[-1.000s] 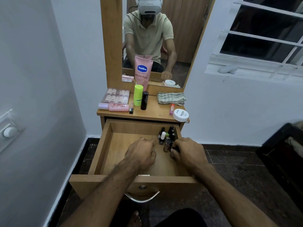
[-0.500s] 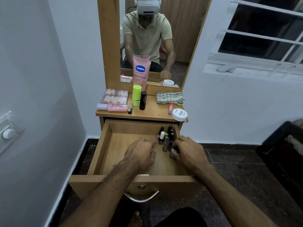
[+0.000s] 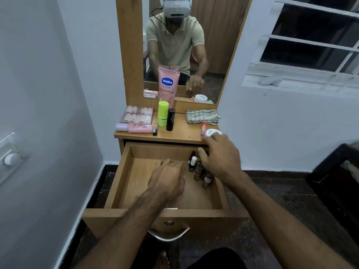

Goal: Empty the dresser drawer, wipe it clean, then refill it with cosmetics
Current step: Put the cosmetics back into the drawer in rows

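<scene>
Pale polo shirt [image 3: 174, 47], short sleeves, grey headset [image 3: 175, 6] with dark cable, dark trousers [image 3: 215, 258], bare forearms.

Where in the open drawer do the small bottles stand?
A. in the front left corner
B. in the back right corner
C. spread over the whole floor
B: the small bottles cluster at the back right of the drawer, beside the right hand.

Right hand [image 3: 221, 158] lifted away from the small bottles [image 3: 198, 169] in the drawer's [image 3: 116, 181] back right corner, now raised near the white jar [image 3: 212, 132] at the dresser top's right front edge; left hand [image 3: 168, 178] shifted slightly toward the bottles
</scene>
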Tool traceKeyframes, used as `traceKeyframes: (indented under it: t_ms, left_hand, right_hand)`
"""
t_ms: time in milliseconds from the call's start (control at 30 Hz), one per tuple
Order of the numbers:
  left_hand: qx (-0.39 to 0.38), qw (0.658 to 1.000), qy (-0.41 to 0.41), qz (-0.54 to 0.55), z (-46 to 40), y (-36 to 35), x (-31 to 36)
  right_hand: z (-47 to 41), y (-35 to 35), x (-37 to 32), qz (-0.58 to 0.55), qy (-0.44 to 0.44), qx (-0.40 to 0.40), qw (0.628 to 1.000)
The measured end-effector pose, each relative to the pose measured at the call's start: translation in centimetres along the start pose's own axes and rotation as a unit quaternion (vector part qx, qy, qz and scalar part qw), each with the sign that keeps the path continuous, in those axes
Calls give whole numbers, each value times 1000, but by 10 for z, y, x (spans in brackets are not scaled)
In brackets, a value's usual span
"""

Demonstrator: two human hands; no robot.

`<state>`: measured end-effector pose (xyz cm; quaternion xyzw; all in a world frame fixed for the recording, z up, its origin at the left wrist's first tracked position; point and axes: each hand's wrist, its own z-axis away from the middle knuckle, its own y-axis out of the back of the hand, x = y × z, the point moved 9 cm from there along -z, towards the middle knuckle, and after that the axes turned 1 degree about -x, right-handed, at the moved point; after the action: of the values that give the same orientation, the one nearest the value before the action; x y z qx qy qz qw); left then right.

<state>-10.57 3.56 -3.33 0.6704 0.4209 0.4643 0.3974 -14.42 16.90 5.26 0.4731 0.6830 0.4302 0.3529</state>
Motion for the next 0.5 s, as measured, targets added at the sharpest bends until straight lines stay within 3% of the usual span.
traceKeyframes:
  t_ms: [100,300,500]
  left_hand:
    - [-6,1000,5,-2,0,0,-2]
    - [-14,1000,10,-4,2,2,-2]
    - [4,1000,20,-22,1,9,0]
  right_hand:
    - [-35,-2,-5,94,22,-7,995]
    - [-62,-31,-2,191,12,-104,976]
    - [-46,-32,-17,158,50,-34,986]
